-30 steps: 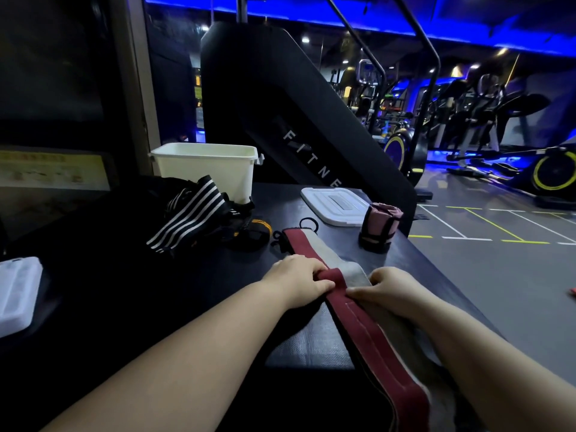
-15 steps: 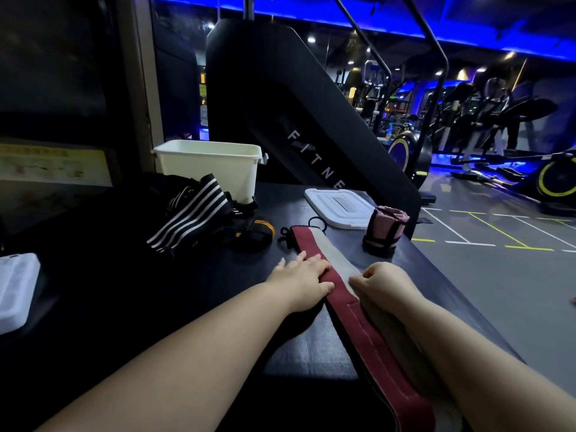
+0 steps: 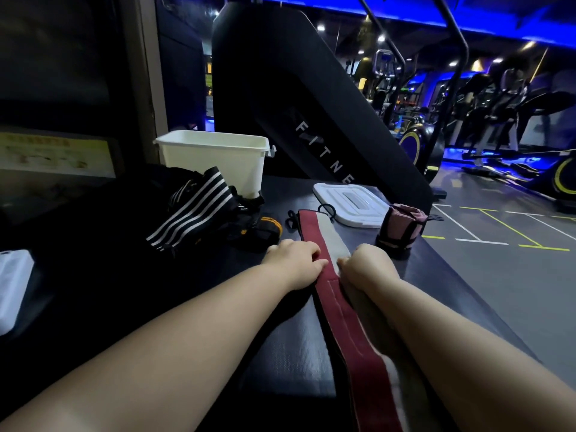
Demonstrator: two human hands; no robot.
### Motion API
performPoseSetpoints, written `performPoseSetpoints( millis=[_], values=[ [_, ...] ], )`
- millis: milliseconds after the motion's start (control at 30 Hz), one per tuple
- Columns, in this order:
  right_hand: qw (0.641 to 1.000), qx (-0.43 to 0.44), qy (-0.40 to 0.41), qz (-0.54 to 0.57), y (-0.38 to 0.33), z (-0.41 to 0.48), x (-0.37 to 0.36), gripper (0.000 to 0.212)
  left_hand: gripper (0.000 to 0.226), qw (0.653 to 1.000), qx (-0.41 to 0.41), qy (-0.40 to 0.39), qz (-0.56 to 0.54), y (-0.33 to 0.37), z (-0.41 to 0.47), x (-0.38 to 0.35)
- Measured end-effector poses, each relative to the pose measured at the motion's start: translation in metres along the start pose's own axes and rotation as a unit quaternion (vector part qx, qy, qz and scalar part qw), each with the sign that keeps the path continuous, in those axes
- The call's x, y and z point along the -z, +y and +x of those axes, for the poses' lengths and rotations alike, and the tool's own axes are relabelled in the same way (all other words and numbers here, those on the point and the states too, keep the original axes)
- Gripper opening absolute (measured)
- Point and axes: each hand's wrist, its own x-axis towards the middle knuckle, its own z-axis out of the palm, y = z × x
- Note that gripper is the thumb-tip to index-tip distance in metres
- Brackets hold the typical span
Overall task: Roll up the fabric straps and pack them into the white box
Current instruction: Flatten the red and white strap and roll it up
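Observation:
A long red and white strap point(image 3: 314, 232) lies flat on the black table, running from the middle toward me. My left hand point(image 3: 293, 265) presses on its red edge with the fingers fairly straight. My right hand point(image 3: 366, 268) rests on the white side with its fingers curled in; the fingertips are hidden under the hand. A rolled pink strap point(image 3: 402, 227) stands upright just beyond my right hand. A black strap with white stripes point(image 3: 193, 210) and a black and yellow strap point(image 3: 265, 227) lie loose at the left. The open white box point(image 3: 215, 157) stands behind them.
The box's white lid point(image 3: 349, 204) lies flat at the table's far right corner. Another white plastic piece point(image 3: 12, 285) sits at the left edge. A black fitness machine point(image 3: 311, 104) rises behind the table. The table's right edge drops to the gym floor.
Both hands have slid forward along the strap, away from me, toward its far end. The strap itself stays flat on the table.

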Motion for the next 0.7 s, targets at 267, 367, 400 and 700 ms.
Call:
performPoseSetpoints(
  millis=[267, 367, 400, 700],
  values=[
    [1.000, 0.000, -0.005, -0.022, -0.026, 0.033, -0.010, 0.029, 0.054, 0.998, -0.009, -0.062, 0.014, -0.016, 0.025, 0.006],
    [0.999, 0.027, -0.011, -0.029, -0.028, 0.043, -0.010, 0.029, 0.056, 0.998, -0.001, -0.055, 0.002, -0.023, 0.032, 0.003],
    [0.999, 0.043, -0.021, -0.013, -0.027, 0.046, -0.009, 0.030, 0.057, 0.999, -0.001, -0.053, 0.004, -0.024, 0.033, 0.002],
    [0.990, 0.090, -0.104, 0.032, -0.007, 0.054, 0.005, 0.061, 0.050, 0.999, -0.022, 0.008, -0.046, -0.028, 0.030, -0.002]
  ],
)
